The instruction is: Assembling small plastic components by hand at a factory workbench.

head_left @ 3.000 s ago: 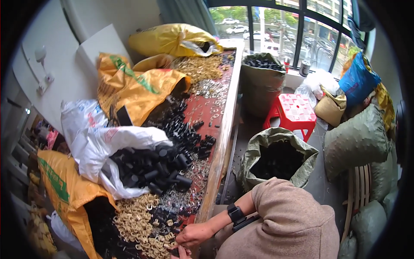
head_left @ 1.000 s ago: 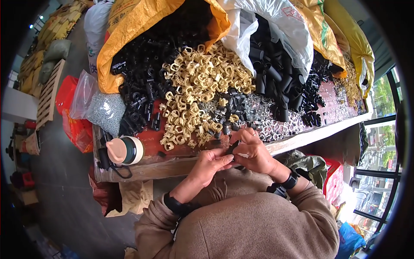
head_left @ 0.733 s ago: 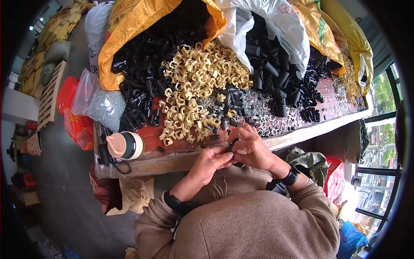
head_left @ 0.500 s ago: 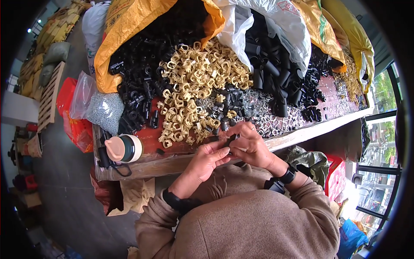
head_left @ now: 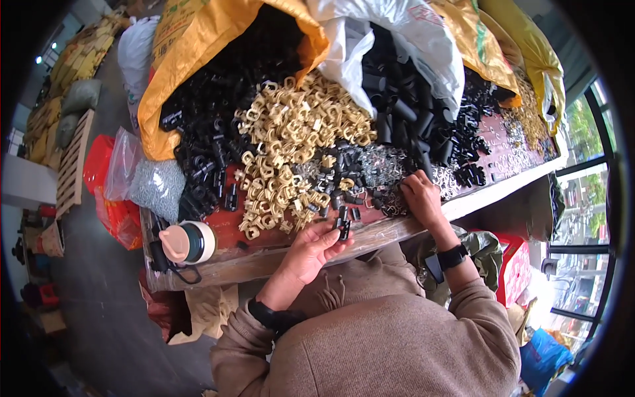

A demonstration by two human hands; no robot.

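Near the front edge of the table, my left hand grips a small black plastic fitting between thumb and fingers, its notched end showing past the fingertips. My right hand reaches into the small parts farther right, fingers curled down and drawn together. Small dark metal pieces lie by its fingertips; whatever is between them is hidden. Beyond and right of that hand are silvery metal clips. A heap of cream-coloured plastic rings spreads in front of my left hand, with small black pieces beside it.
Orange sack and white sack spill black fittings and black tubes onto the table. A bottle with a pink lid stands at the left corner, near a clear bag of small grey parts. Yellow sack stands far right.
My hands have come apart. The right moved right and away from me into the small metal parts; the left stays near the table edge with the black fitting now in plain view.
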